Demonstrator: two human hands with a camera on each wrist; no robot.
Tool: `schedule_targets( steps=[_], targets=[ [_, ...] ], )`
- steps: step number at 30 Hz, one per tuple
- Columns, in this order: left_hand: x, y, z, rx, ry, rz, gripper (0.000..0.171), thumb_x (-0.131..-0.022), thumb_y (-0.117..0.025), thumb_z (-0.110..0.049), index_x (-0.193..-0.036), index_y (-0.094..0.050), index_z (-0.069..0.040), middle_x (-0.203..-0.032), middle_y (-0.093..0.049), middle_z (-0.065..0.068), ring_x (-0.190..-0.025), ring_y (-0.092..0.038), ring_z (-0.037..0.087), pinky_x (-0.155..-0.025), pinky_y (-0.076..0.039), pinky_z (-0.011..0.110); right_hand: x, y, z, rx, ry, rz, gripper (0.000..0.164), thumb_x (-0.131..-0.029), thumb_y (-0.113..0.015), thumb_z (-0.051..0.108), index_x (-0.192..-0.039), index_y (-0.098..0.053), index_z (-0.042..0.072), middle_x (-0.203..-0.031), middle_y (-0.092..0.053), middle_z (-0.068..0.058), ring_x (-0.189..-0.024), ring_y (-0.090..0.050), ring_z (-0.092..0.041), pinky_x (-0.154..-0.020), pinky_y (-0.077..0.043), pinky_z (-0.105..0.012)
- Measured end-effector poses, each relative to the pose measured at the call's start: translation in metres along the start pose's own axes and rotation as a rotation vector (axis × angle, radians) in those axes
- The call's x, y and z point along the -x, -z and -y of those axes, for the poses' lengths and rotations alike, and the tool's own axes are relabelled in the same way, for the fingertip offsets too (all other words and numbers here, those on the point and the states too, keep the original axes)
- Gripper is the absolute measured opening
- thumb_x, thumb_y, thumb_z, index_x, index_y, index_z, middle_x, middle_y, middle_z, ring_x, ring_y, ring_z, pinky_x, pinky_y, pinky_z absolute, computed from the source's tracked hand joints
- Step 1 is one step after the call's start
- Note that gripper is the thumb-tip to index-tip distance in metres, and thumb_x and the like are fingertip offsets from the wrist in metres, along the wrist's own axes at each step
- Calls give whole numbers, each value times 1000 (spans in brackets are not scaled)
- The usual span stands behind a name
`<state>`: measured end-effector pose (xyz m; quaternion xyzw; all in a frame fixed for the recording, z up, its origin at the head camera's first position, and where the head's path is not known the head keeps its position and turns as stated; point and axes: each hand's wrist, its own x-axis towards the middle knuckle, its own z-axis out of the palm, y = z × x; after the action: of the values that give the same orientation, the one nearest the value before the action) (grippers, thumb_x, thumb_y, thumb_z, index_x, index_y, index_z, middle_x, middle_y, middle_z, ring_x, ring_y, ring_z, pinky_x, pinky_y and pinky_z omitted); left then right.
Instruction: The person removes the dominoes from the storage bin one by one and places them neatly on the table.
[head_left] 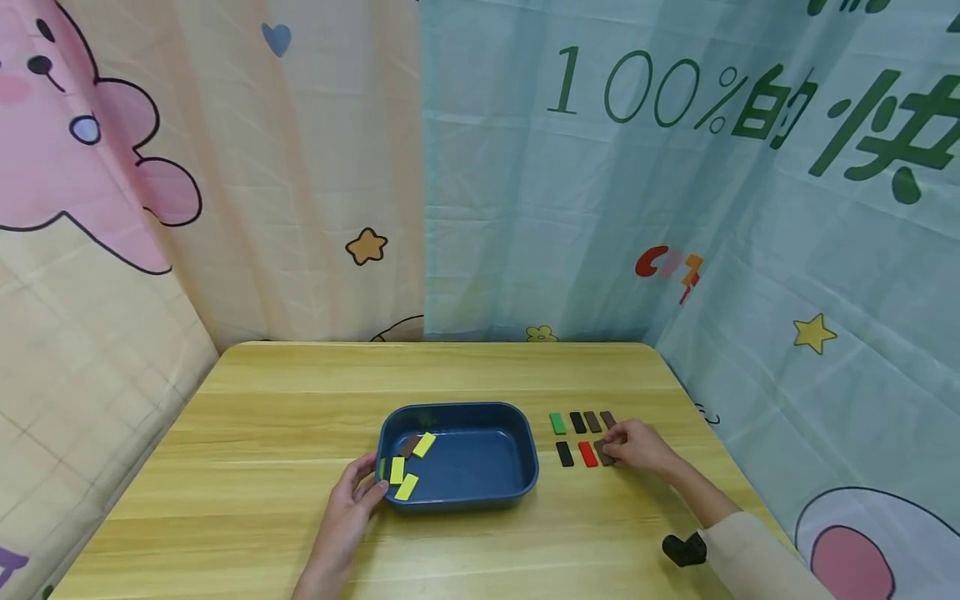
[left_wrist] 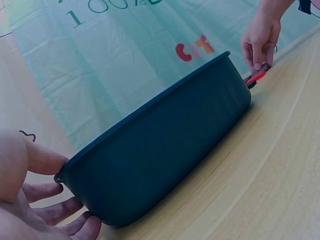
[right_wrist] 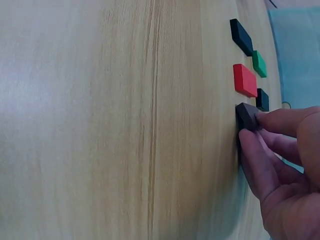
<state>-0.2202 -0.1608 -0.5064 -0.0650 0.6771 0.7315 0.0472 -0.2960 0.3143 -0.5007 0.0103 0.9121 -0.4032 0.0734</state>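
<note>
My left hand [head_left: 352,493] grips the near left corner of a dark blue rectangular basin [head_left: 480,467], thumb at the rim and fingers against the outer wall [left_wrist: 150,155]. Inside, toward the left end, lie several yellow tiles [head_left: 424,445] and a brown tile [head_left: 409,446]. Right of the basin, my right hand [head_left: 639,446] pinches a dark brown tile [right_wrist: 246,116] between thumb and fingers, one end tipped up close over the table. It is at the right end of the front row, beside a red tile [head_left: 587,454] and a black tile [head_left: 565,454].
Behind the front row lie a green tile [head_left: 557,423], another black tile [head_left: 577,422] and two brown tiles [head_left: 592,422]. The wooden table [head_left: 247,467] ends at printed curtains [head_left: 525,208] at the back and sides. A black band [head_left: 684,550] shows by my right sleeve.
</note>
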Motion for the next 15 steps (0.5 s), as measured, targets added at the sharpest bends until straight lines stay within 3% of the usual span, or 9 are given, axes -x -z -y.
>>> schedule_targets(
  steps=[5, 15],
  targets=[
    [0, 1, 0, -6, -3, 3, 52, -105, -52, -1, -154, -35, 3, -156, -36, 26, -143, -37, 44, -107, -46, 37, 1, -3, 0, 20, -1, -33, 5, -94, -70, -2, -97, -68, -6, -83, -63, -9, -73, -65, -20, -66, -61, -34],
    [-2, 1, 0, 4, 14, -5, 51, -106, -52, -1, -154, -35, 1, -156, -36, 25, -142, -39, 42, -101, -49, 28, 1, 1, 6, 95, -4, -65, 7, -94, -72, 3, -97, -69, -3, -82, -63, -7, -69, -62, -19, -63, -58, -33]
  ],
)
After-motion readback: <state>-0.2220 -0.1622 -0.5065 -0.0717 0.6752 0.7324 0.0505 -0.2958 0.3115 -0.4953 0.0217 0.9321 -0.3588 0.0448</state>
